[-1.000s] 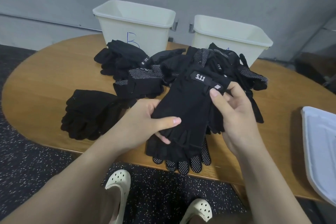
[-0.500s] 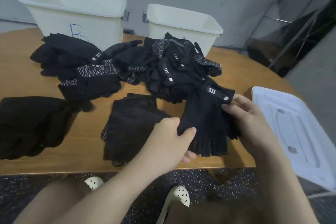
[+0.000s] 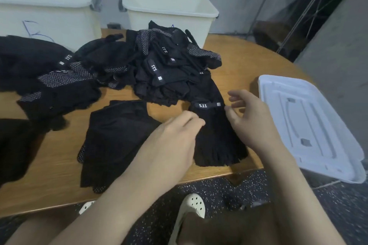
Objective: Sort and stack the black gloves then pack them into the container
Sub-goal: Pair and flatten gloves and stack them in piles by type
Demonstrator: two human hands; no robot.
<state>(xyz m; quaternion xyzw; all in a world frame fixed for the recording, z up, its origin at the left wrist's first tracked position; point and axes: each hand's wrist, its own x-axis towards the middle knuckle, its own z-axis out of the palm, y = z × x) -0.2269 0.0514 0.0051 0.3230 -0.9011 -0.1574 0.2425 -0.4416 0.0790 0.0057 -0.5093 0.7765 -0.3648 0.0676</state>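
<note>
A black fingerless glove (image 3: pixel 217 137) with a white 5.11 label lies flat near the table's front edge, cut fingers toward me. My left hand (image 3: pixel 173 141) rests on its left side with relaxed fingers. My right hand (image 3: pixel 251 119) hovers at its right edge, fingers spread and holding nothing. Left of it lies another flat black glove (image 3: pixel 115 141). A loose heap of black gloves (image 3: pixel 159 67) covers the table's middle. Two cream containers stand at the back: one (image 3: pixel 49 10) at the left marked in blue, one (image 3: pixel 169 10) behind the heap.
A white container lid (image 3: pixel 310 125) lies upside down at the table's right edge, overhanging it. More black gloves (image 3: pixel 18 145) lie at the far left. The wooden table (image 3: pixel 59 185) ends just in front of me, with my cream clogs (image 3: pixel 191 209) below. A metal rack stands at the back right.
The 5.11 glove has gone from both hands down onto the table right of the flat glove. Both hands have let go of it. The view has swung right.
</note>
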